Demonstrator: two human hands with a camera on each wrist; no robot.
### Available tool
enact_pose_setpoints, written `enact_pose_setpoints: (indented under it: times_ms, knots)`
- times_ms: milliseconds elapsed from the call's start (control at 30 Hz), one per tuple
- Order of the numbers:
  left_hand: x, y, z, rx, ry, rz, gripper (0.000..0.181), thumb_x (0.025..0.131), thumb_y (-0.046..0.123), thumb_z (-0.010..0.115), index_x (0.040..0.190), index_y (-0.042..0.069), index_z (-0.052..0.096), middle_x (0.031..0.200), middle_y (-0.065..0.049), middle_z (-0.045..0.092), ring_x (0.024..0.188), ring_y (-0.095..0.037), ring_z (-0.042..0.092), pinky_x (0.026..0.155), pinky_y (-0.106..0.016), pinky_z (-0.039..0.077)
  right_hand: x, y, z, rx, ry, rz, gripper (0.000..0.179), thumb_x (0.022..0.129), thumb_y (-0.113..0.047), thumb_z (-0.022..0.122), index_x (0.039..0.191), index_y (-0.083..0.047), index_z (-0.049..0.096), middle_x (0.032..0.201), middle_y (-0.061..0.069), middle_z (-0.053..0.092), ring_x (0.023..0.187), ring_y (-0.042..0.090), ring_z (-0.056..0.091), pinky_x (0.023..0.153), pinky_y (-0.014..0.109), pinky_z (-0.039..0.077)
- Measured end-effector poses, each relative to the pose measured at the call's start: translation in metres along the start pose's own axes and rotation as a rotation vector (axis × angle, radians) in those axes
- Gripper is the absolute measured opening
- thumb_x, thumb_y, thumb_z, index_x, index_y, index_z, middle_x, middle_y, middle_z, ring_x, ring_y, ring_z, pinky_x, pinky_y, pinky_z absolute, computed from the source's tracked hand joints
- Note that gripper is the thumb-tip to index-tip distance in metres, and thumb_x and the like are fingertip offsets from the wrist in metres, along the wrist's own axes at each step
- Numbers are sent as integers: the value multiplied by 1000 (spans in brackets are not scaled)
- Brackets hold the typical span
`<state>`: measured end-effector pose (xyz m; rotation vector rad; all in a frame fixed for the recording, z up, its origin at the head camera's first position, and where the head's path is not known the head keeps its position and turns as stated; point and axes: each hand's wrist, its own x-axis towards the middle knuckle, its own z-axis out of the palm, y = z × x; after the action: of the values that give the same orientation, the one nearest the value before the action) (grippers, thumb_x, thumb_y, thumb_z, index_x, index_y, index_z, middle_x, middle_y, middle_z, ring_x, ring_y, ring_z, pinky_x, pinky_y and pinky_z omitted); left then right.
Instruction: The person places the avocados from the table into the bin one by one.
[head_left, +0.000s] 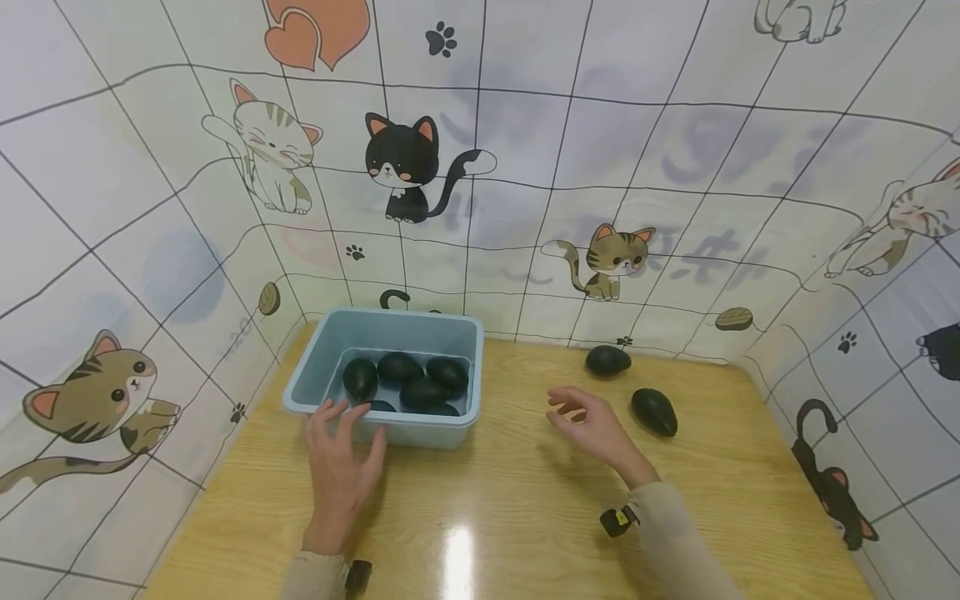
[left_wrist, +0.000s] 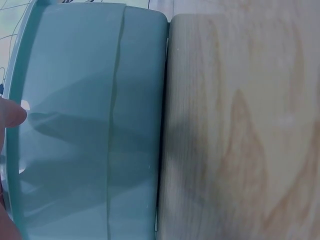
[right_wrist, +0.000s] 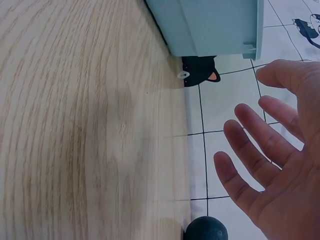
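A light-blue plastic box stands on the table at left of centre, holding several dark avocados. My left hand holds its front rim, fingers hooked over the edge and thumb in front of the outer wall. In the left wrist view, a fingertip overlaps the rim; the rest of that hand is mostly out of view. Above the table, my right hand holds nothing, fingers loosely bent and spread. Two more avocados lie to its right, one further back and one nearer.
The wooden table is bounded at the back and sides by white gridded sheeting with printed cats. The box sits close to the back sheet. A wrist camera is on the right sleeve, another on the left.
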<state>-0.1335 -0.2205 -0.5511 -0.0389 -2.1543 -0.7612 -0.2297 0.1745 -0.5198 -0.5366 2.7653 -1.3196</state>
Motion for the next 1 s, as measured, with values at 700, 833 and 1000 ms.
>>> enact_pose_setpoints:
  times_ms: [700,833,1000]
  knots:
    - [0,0,0,-2,2,-6,37,87,18,78,120,3,68,131,-30,55,134,-55,47,122,-79,19,-11,18,-7,18,19,31,37,99,-21,76,135,-12,70,127,17,76,107,25,74,89,38,60]
    - [0,1,0,1,-3,-6,37,88,20,77,120,3,69,132,-30,56,135,-53,47,122,-78,19,-13,23,-8,22,32,42,37,98,-20,77,134,-11,71,125,17,76,106,26,75,88,38,60]
    - [1,1,0,-1,6,4,37,87,19,78,119,3,69,131,-31,55,134,-54,47,121,-80,20,-17,26,-10,18,38,46,37,99,-18,76,134,-6,69,125,15,77,106,28,74,88,40,60]
